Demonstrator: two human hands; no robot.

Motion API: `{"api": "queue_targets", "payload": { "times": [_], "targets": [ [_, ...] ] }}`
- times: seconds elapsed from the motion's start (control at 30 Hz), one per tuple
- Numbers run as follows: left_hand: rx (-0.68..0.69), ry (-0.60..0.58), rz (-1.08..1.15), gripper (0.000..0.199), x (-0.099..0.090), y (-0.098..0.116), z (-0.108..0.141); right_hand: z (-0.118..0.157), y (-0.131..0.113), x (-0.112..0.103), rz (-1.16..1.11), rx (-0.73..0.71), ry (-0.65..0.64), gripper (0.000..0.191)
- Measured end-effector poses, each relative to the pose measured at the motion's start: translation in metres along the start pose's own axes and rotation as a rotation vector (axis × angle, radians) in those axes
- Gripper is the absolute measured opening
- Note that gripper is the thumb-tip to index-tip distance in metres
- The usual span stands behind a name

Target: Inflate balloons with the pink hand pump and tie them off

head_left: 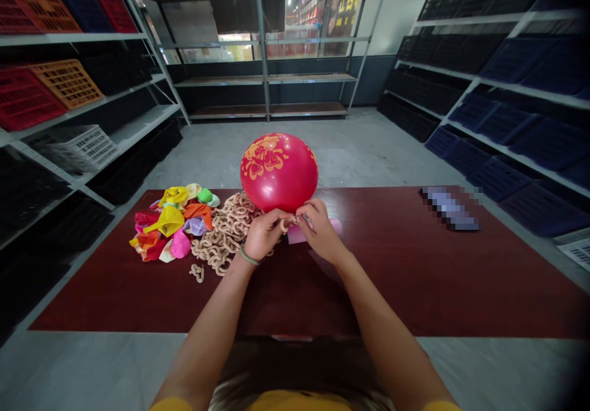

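A large inflated red balloon with a yellow printed pattern stands above the table in front of my hands. My left hand is closed, its thumb and forefinger pinching a tan curled loop just under the balloon. Close beside it, my right hand is closed in a pinch where the balloon's neck and the loop's end meet. The fingertips hide most of the neck. A pile of tan curled loops lies left of my left hand. Behind my right hand rests a pink cylindrical thing.
Limp balloons in several colours are heaped on the dark red table at left. A blurred dark flat object lies at the right. Shelves with plastic crates stand along both sides, and a metal rack stands behind.
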State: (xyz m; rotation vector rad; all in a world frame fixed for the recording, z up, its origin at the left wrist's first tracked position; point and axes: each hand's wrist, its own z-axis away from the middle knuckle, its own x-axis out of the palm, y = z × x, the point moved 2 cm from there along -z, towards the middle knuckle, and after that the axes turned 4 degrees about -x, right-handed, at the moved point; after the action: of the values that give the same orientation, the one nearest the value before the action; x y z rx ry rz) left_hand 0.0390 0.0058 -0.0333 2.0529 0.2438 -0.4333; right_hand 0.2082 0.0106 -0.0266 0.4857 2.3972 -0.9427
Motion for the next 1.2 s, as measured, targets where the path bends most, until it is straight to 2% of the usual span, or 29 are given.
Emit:
{"api": "queue_targets", "payload": {
  "times": [0.27, 0.57, 0.83, 0.97, 1.07, 1.2],
  "targets": [
    [-0.144, 0.114, 0.012, 0.022, 0.004, -0.003, 0.002, 0.001, -0.002, 0.011, 0.244, -0.024, 0.117, 0.010],
    [-0.159, 0.237, -0.119, 0.020, 0.004, -0.004, 0.001, 0.004, 0.003, 0.016, 0.399, -0.039, 0.187, 0.009],
    [-0.169, 0.277, -0.109, 0.022, 0.004, -0.001, -0.001, 0.006, 0.010, 0.019, 0.428, -0.003, 0.241, 0.011],
    [-0.189, 0.246, -0.047, 0.022, 0.007, -0.004, -0.001, 0.007, 0.010, 0.018, 0.426, 0.000, 0.247, 0.011],
    [-0.198, 0.212, 0.025, 0.022, 0.010, -0.007, -0.001, 0.007, 0.009, 0.013, 0.343, 0.000, 0.250, 0.013],
    [-0.203, 0.245, 0.102, 0.023, 0.011, -0.011, -0.001, 0.005, 0.008, 0.007, 0.182, 0.050, 0.307, 0.014]
  ]
}}
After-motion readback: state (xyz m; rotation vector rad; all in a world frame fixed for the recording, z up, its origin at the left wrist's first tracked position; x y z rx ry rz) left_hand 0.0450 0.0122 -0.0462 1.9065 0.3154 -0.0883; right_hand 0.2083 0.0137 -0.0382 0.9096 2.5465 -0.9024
